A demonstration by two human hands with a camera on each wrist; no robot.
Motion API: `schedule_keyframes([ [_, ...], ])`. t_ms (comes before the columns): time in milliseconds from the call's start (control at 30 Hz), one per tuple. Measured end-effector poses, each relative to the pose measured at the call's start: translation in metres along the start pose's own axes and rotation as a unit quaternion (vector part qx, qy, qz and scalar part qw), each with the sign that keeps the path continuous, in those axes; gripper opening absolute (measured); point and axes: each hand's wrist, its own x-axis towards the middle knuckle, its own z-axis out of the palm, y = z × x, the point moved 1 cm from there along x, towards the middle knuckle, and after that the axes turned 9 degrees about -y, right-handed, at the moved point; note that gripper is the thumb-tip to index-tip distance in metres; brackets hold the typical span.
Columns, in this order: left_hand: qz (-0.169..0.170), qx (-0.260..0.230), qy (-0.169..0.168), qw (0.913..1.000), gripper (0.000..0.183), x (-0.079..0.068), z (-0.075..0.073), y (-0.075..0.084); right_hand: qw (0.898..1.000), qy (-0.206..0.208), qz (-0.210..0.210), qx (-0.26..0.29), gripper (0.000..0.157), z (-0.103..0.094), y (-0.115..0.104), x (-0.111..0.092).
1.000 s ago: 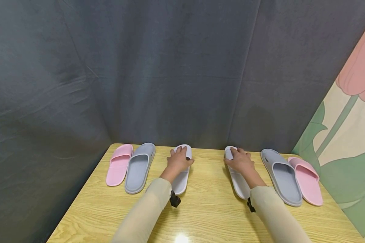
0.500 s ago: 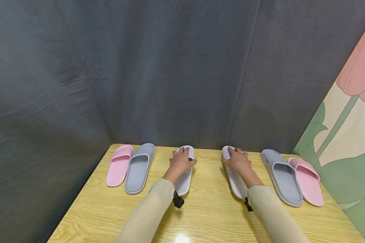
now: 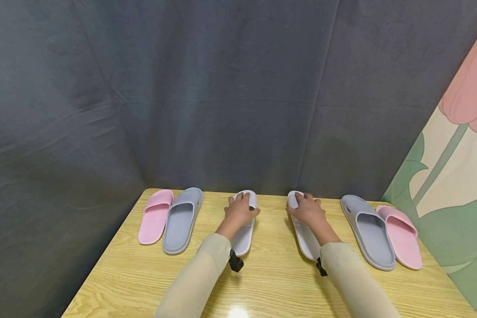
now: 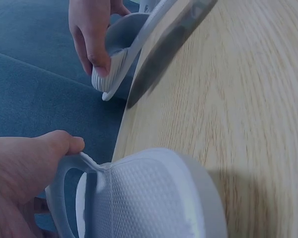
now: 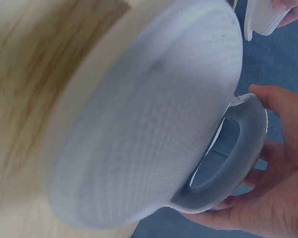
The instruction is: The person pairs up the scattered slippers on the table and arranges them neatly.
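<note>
My left hand lies over the strap of a white slipper and grips it, thumb on the inner side. A matching white slipper is held the same way by my right hand, its toe pointing to the curtain. Both hands hide most of the straps in the head view. From the left wrist, the thumb presses the edge of the grey-white strap. In the right wrist view, fingers and thumb span the other strap. A strip of table separates the two slippers.
Left on the wooden table lie a pink slipper and a grey slipper, side by side. Another grey slipper and pink slipper lie right. A dark curtain hangs along the back edge; a flower-patterned panel stands right.
The left hand has shifted slightly right with its white slipper, and the right hand slightly left with the other. The gap between the two has narrowed. Pink and grey slippers stay put.
</note>
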Motion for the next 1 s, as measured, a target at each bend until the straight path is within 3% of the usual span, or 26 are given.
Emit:
schedule_keyframes([
  [1000,0.001,-0.001,0.011,0.9999,0.075,0.007,0.012,0.013,1.0,-0.006,0.0,-0.002,0.078,0.011,-0.019,0.005],
])
